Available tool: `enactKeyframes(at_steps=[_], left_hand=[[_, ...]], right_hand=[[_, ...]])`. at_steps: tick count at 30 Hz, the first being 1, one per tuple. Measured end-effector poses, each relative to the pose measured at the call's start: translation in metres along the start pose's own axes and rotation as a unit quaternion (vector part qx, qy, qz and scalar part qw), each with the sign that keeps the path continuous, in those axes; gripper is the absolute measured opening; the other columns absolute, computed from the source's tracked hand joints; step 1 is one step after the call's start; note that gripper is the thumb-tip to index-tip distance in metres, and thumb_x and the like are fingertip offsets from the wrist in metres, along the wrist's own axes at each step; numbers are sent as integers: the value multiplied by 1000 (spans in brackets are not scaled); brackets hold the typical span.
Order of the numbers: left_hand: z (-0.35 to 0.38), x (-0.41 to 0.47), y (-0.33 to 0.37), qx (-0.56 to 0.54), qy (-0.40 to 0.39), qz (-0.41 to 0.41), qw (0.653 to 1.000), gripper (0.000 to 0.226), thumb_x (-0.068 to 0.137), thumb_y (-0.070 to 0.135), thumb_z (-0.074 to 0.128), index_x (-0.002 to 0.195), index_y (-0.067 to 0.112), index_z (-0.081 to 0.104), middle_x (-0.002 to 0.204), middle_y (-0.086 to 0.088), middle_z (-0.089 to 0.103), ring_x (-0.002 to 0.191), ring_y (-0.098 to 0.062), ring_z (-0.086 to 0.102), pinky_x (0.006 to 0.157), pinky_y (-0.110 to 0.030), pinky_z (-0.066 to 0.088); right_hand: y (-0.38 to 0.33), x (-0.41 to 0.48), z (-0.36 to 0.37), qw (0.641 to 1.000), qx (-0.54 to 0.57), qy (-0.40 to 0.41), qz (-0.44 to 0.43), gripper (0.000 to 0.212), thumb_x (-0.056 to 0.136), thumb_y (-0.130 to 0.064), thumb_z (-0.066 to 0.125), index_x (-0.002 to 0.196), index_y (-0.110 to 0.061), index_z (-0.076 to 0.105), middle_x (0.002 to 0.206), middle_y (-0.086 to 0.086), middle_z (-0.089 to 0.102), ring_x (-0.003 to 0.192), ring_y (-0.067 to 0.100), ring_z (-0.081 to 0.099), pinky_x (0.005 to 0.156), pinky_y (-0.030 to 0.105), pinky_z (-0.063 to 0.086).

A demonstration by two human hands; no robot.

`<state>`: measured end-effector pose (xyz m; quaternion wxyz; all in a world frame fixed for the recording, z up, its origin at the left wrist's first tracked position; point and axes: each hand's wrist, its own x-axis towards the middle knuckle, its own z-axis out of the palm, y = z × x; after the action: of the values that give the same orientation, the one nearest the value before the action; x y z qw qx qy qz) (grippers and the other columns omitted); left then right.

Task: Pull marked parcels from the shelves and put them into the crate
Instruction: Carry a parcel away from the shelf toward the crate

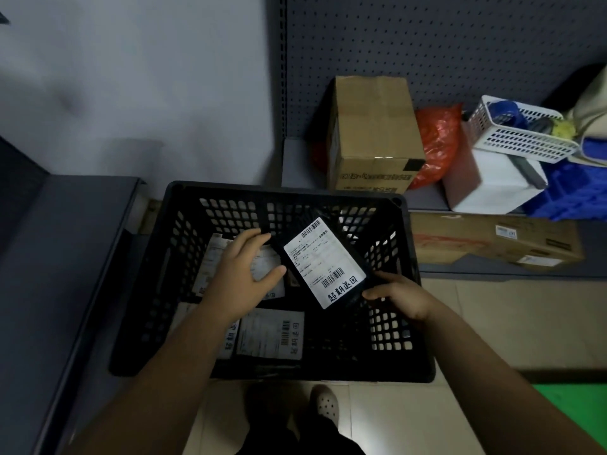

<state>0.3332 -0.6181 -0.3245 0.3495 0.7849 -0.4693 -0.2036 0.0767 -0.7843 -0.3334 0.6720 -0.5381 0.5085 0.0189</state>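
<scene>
Black labelled parcel over the crate, pinched in right hand fingers; left hand fingers straight, beside it

Parcels lie in the crate, cardboard box apparently on the shelf behind.

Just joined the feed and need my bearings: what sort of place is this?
Likely a parcel depot or storeroom: pegboard-backed shelving holds a cardboard box, the black crate holds barcode-labelled parcels, and the right hand grips another parcel.
</scene>
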Motion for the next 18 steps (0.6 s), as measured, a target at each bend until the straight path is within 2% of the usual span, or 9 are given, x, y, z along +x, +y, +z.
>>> enactKeyframes(at_steps=[4,6,10,14,18], left_hand=[[15,0,7,9,-21,-5,1000,59,86,43,67,139,25,47,147,13,35,137,-9,32,112,-30,28],[21,0,7,15,-29,-3,999,59,87,44,66,139,25,47,146,12,37,135,-11,34,112,-34,32],[31,0,9,17,-38,-16,999,59,88,45,64,140,26,45,146,13,36,134,-8,32,108,-28,29],[40,0,9,9,-48,-16,999,59,88,45,64,140,25,45,144,14,38,133,-7,33,109,-31,31],[43,0,1,11,-56,-27,998,58,89,46,63,140,26,45,146,13,37,135,-7,31,110,-31,30]], right_hand=[[20,-4,6,998,6,54,36,29,82,-5,67,107,-17,72,98,3,77,98,27,71,98,41,52],[28,-6,13,996,17,58,63,24,86,-6,65,108,-14,69,101,6,76,98,28,70,97,43,53],[36,-6,22,992,48,45,108,19,97,-7,56,114,-7,64,106,11,72,99,28,68,92,41,55],[42,3,28,983,105,58,138,24,98,0,51,121,-2,58,113,16,68,99,29,66,78,34,55],[47,7,33,973,181,58,132,28,98,2,50,125,-5,56,117,13,68,103,27,66,76,32,55]])
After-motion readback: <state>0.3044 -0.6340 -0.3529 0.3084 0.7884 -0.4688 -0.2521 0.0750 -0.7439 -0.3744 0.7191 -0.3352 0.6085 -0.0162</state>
